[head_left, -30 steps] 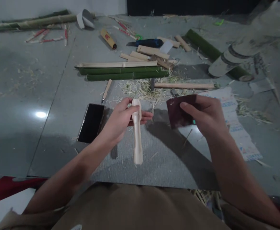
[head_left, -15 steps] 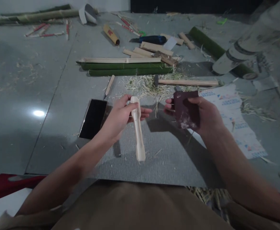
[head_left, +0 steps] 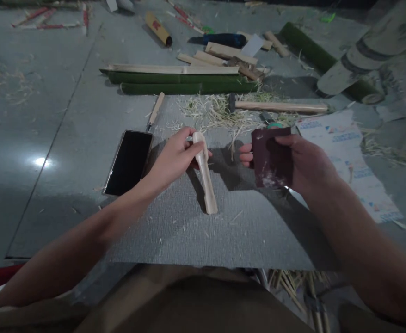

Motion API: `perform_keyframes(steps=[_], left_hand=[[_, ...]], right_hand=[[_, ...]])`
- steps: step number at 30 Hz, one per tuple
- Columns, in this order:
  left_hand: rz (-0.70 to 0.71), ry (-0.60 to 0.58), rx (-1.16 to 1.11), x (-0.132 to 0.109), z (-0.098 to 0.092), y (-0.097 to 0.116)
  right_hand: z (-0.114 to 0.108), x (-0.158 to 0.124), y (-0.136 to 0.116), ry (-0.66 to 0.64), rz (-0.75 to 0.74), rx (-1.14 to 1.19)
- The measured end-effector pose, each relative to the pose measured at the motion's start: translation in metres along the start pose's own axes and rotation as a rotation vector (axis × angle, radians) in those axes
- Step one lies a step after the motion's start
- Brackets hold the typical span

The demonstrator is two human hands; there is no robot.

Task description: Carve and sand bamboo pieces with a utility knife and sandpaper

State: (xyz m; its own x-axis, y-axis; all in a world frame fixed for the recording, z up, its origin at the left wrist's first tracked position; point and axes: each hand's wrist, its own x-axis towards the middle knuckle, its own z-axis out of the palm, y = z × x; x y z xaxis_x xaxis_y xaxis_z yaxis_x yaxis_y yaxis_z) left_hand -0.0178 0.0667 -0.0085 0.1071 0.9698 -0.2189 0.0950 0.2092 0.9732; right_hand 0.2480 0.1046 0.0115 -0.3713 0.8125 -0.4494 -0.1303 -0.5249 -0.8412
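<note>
Between the thumb and fingers of my left hand (head_left: 182,150) is the upper end of a pale carved bamboo piece (head_left: 206,180), narrow in the middle and wider at both ends. Its lower end slants toward me over the grey mat (head_left: 175,231). My right hand (head_left: 302,159) grips a dark maroon sheet of sandpaper (head_left: 271,157) dusted with pale powder, thumb in front and fingers behind. The sandpaper and the bamboo piece are apart. Left of my left hand lies a black phone (head_left: 129,162), with a small wooden-handled carving tool (head_left: 155,110) just beyond it.
A hammer (head_left: 279,106) lies beyond my right hand beside bamboo shavings (head_left: 217,111). Farther back are split green bamboo lengths (head_left: 185,83), a blue-handled knife (head_left: 220,40) and wood offcuts (head_left: 227,53). Printed paper (head_left: 348,152) lies at right, near a standing bamboo pole (head_left: 359,60).
The view has tipped down toward the table's near edge. My left hand has drawn its fingers in, and the bamboo piece's lower end has swung slightly right and away from me. The sandpaper stays in my right hand.
</note>
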Motion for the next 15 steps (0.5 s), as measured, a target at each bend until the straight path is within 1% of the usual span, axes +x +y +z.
perform_keyframes(steps=[2,4,7,12,15], left_hand=[[0.001,0.000,0.009,-0.0001,-0.0006,0.0001],[0.009,-0.009,0.037,0.0004,-0.0014,-0.0005],[0.034,-0.031,0.093,0.0003,-0.0025,-0.0020],[0.057,-0.004,0.199,-0.0036,-0.0006,-0.0034],[0.058,0.005,0.207,-0.0048,0.0012,-0.0044]], right_hand=[[-0.0025,0.0010,0.0040,-0.002,0.059,-0.016],[-0.0043,0.0008,0.0068,-0.040,0.102,-0.016],[-0.0037,-0.0021,0.0072,-0.107,0.127,0.015],[0.0022,-0.0073,0.0032,-0.137,0.086,0.052],[0.0031,-0.0086,0.0043,-0.196,0.031,0.044]])
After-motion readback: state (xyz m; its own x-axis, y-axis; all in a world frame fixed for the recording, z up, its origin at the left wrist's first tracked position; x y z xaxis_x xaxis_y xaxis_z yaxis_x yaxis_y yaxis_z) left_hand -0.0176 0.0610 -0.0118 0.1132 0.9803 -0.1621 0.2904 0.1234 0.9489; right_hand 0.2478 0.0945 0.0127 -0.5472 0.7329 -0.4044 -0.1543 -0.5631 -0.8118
